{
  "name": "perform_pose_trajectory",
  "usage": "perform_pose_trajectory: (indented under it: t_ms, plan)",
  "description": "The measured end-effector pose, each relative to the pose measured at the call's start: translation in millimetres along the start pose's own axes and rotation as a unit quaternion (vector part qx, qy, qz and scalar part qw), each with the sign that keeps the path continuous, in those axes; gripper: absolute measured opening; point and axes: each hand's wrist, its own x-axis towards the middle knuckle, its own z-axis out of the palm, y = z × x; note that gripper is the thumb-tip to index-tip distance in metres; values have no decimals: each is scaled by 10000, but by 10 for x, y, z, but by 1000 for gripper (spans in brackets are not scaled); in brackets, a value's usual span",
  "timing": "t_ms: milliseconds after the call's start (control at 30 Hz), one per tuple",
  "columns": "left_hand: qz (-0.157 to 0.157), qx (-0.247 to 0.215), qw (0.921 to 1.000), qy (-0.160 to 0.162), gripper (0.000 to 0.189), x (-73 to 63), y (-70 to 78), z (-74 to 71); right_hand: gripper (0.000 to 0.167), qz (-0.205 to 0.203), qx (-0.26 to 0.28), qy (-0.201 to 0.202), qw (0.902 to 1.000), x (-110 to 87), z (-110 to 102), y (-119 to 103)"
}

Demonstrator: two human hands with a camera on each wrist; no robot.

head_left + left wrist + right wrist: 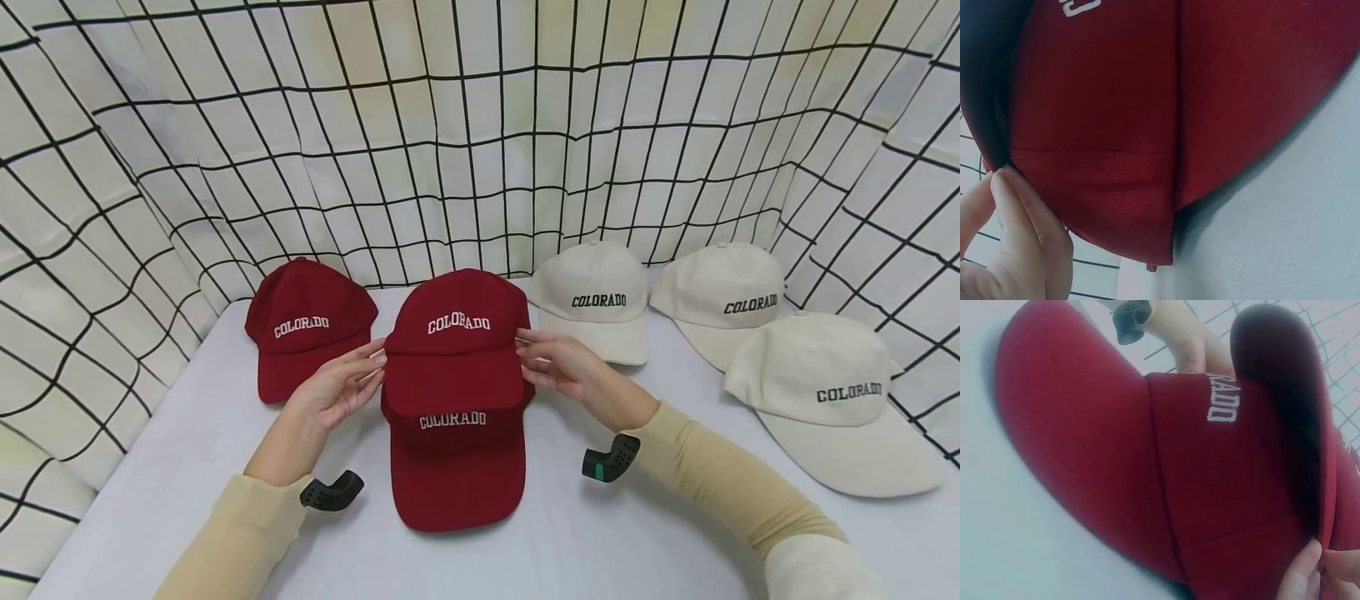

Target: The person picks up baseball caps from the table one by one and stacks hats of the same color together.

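Observation:
Two dark red baseball caps lettered COLORADO stand stacked at the middle of the table. The upper red cap (453,383) sits over the lower red cap (457,483), whose brim and lettering show below it. At the upper cap's left side, my left hand (341,387) pinches its edge between thumb and fingers; the left wrist view shows those fingers (1013,215) close up. My right hand (562,364) pinches the opposite side, near the brim's end, as the right wrist view shows with its fingertips (1304,565). Most of the lower cap's crown is hidden.
A third red cap (303,321) lies at the left rear. Three cream COLORADO caps stand on the right: one at the back (596,287), another (723,292) beside it, and one nearer (825,392). A black-gridded white cloth (480,183) surrounds the white table (555,542).

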Motion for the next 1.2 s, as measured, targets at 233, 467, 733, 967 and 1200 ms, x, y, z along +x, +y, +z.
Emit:
perform_pose_trajectory:
  t_ms: [233, 467, 733, 967, 1200]
  plan:
    - [2, 263, 9996, 63, 34, -38, -6, 9, 57, 6, -204, -134, 9997, -51, -48, 41]
    - [-12, 405, 9992, 55, 33, -60, -10, -19, 56, 12, -102, -235, 9997, -79, -60, 84]
    - [-9, 382, 9993, 32, 32, -66, -35, -29, 57, -137, -141, -268, 9994, -162, -57, 131]
    - [-2, 473, 9989, 6, 31, -80, -58, -63, 58, -364, -233, -307, 9986, -233, -34, 178]
    - [-3, 525, 9986, -60, 33, -108, -86, -79, 56, -435, -247, -233, 9985, -276, -17, 206]
